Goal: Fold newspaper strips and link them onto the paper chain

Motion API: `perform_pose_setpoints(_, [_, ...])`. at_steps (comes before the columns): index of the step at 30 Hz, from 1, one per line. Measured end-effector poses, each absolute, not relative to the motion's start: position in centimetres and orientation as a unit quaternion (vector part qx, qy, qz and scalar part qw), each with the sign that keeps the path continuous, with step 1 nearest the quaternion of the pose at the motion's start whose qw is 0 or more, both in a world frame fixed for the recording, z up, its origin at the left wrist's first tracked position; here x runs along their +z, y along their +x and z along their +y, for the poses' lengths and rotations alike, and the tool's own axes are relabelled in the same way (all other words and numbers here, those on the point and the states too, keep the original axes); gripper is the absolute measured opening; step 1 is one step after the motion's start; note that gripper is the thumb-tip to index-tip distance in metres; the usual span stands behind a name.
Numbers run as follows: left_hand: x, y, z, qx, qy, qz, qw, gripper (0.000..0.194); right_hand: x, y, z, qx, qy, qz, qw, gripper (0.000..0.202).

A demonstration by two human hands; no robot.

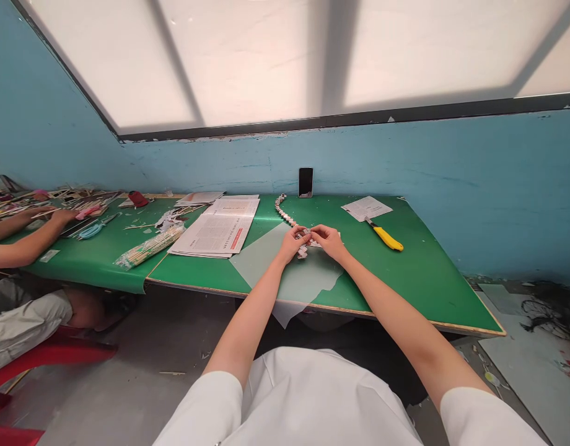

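A zigzag chain of folded paper curves from the back of the green table down to my hands. My left hand is closed on the chain's near part, whose end pokes out below the fingers. My right hand pinches at the same spot, fingertips close to the left ones; a small piece of white paper shows beside it, partly hidden. Beneath both hands lies a translucent sheet, one corner hanging past the table's front edge.
Right of my hands, a yellow-handled cutter touches a printed paper. A phone leans on the wall. To the left are stacked newspapers, a bag of sticks, blue scissors and another person's hands.
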State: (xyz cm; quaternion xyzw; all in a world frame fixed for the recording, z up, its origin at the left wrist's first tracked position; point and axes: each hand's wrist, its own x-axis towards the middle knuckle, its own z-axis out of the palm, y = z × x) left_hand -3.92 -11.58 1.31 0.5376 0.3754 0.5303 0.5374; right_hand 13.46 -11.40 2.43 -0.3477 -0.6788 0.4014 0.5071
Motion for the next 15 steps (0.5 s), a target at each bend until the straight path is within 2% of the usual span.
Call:
perform_pose_setpoints(9, [1.21, -3.97, -11.53, 0.541, 0.522, 0.367, 0.548, 0.046, 2.39, 13.68, -11.77, 0.307, -0.333, -0.727, 0.515, 0.027])
perform_pose_setpoints(15, [0.96, -3.84, -11.44, 0.567, 0.523, 0.372, 0.515, 0.042, 2.22, 13.75, -11.56, 0.228, -0.316, -0.769, 0.506, 0.028])
